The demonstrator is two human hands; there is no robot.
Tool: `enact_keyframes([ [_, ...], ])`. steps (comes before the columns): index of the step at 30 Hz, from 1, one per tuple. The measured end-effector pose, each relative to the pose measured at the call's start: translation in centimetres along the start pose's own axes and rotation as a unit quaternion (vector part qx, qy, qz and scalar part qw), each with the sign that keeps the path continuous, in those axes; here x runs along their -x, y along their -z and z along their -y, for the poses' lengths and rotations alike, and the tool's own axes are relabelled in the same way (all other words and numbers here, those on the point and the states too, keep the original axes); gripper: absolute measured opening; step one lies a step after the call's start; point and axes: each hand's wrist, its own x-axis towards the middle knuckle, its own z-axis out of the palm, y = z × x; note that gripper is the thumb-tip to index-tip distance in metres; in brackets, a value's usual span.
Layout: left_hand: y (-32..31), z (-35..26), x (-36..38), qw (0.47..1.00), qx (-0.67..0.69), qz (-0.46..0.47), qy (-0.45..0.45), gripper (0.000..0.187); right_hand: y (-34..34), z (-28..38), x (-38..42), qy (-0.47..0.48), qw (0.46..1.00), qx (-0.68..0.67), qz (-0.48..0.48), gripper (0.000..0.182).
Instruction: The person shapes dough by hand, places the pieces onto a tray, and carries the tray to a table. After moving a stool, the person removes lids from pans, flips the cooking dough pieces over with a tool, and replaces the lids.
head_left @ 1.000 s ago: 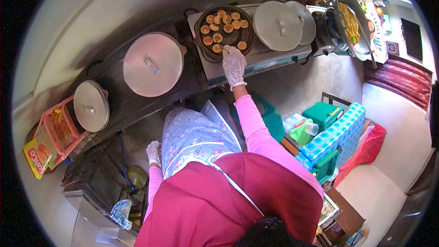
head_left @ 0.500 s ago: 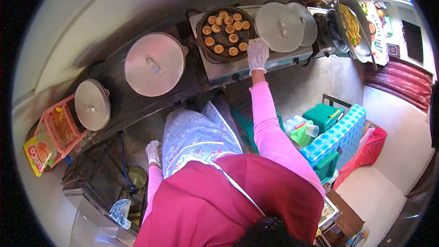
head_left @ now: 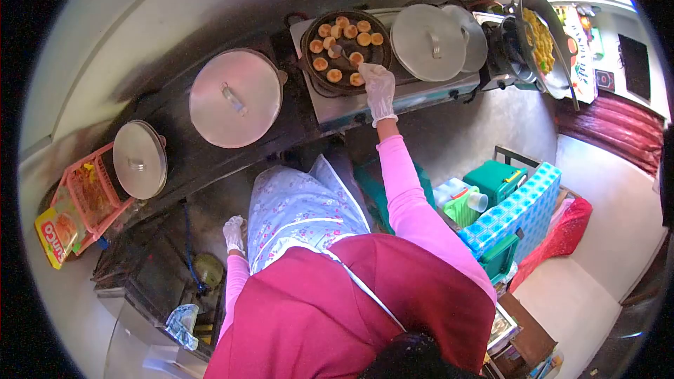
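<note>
My right hand [head_left: 380,88], in a clear plastic glove, is at the front right rim of a dark round pan [head_left: 375,22]. Its fingers are closed on a slim utensil with a small greyish rounded end [head_left: 336,50], which looks like a spoon and reaches in among the cakes. Several small round browned cakes [head_left: 335,75] lie in the pan, most of them in its upper and right parts. Low beside the apron [head_left: 302,200] hangs my left hand [head_left: 234,233], also gloved. Its fingers are loosely bent and hold nothing that I can see.
Metal lids [head_left: 428,42] lie on the stove [head_left: 414,102] right of the pan. A wok [head_left: 554,21] with yellow food stands further right. Left are a large lidded pot [head_left: 235,98], a smaller lid [head_left: 140,160] and a pink basket [head_left: 98,196]. A green box [head_left: 493,181] stands behind right.
My right hand has moved left along the pan's front edge, and the utensil's end now shows among the cakes. The cake at the right front rim is no longer in sight. My left hand stays low.
</note>
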Motion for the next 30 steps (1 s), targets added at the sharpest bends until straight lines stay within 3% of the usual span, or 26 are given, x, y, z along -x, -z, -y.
enact_keyframes([
  [1, -0.1, -0.1, 0.3, 1.0, -0.01, 0.002, -0.026, 0.016, -0.1, 0.2, 0.2, -0.026, 1.0, 0.011, 0.005, 0.016],
  [2, -0.3, -0.1, 0.6, 0.998, -0.021, 0.004, -0.052, 0.015, -0.3, -0.8, -0.1, 0.048, 0.998, 0.011, -0.026, 0.019],
  [3, -0.4, -0.3, 0.8, 0.996, -0.03, 0.005, -0.078, 0.014, -0.3, -1.0, -0.5, 0.055, 0.998, 0.023, -0.038, 0.02],
  [5, -0.3, 0.0, 0.4, 0.997, -0.035, 0.008, -0.065, 0.015, -0.4, -0.7, -0.5, 0.065, 0.995, 0.05, -0.064, 0.022],
  [8, -0.2, 0.5, -0.7, 0.995, -0.069, 0.011, -0.072, 0.016, -1.2, 0.5, 0.5, 0.032, 0.991, 0.128, -0.013, 0.023],
  [11, -0.1, 0.8, -1.1, 0.997, -0.047, 0.008, -0.063, 0.016, -1.2, -2.9, -1.0, 0.144, 0.956, 0.251, -0.038, 0.02],
  [14, 0.0, 1.0, -1.3, 0.998, -0.016, 0.007, -0.059, 0.017, -0.2, -2.7, -1.0, 0.234, 0.94, 0.246, 0.042, 0.017],
  [17, -0.2, 1.1, -1.3, 0.998, 0.002, 0.01, -0.06, 0.017, -1.6, 2.0, 0.9, 0.159, 0.965, 0.204, -0.047, 0.017],
  [18, -0.3, 1.2, -1.3, 0.998, 0.007, 0.011, -0.059, 0.017, -0.6, -0.4, -1.4, 0.421, 0.836, 0.349, -0.038, 0.017],
  [21, -1.2, -0.7, -0.3, 0.997, -0.018, 0.014, -0.074, 0.018, -2.7, 1.8, -2.1, 0.339, 0.831, 0.44, -0.037, 0.019],
  [22, -1.4, -0.3, -0.9, 0.995, -0.007, 0.023, -0.097, 0.019, -2.9, 0.8, -3.3, 0.398, 0.784, 0.474, -0.04, 0.02],
  [24, -1.6, 1.0, -3.2, 0.988, 0.016, 0.038, -0.149, 0.021, -3.2, 1.1, -3.8, 0.366, 0.745, 0.558, 0.017, 0.02],
  [25, -1.9, 0.1, -2.4, 0.992, 0.029, 0.032, -0.117, 0.022, -3.4, 1.3, -4.1, 0.349, 0.722, 0.596, 0.046, 0.02],
  [28, -3.0, -2.9, 0.5, 0.997, 0.065, 0.017, -0.043, 0.025, -3.3, 1.2, -5.2, 0.343, 0.753, 0.557, 0.071, 0.021],
  [30, -3.2, -2.8, 0.4, 0.997, 0.078, 0.01, -0.024, 0.024, -3.5, 1.0, -6.1, 0.399, 0.786, 0.472, 0.015, 0.012],
])
